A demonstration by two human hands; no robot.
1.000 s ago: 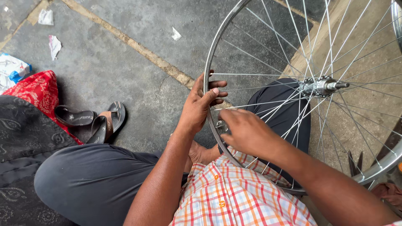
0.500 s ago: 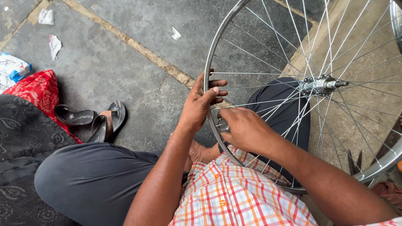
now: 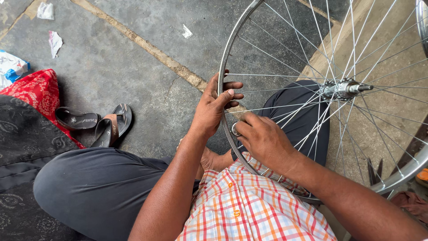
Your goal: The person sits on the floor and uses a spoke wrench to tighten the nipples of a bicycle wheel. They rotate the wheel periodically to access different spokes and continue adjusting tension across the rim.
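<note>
Rough grey concrete floor (image 3: 111,67), crossed by a sandy seam, spreads under the seated person. At far left lie crumpled paper scraps (image 3: 54,41), a red patterned cloth (image 3: 38,91) and a pair of dark rubber sandals (image 3: 96,122). Across the lap, above grey trousers and a checked orange shirt, stands a bicycle wheel (image 3: 227,58): a bare, shiny metal rim with thin steel spokes running to a chrome hub (image 3: 345,88) at right. The left hand (image 3: 214,107) wraps the rim's left edge, fingers curled around it. Just right, the right hand (image 3: 263,138) pinches a small round metal tool (image 3: 234,129) against the rim, fingers pressed together.
</note>
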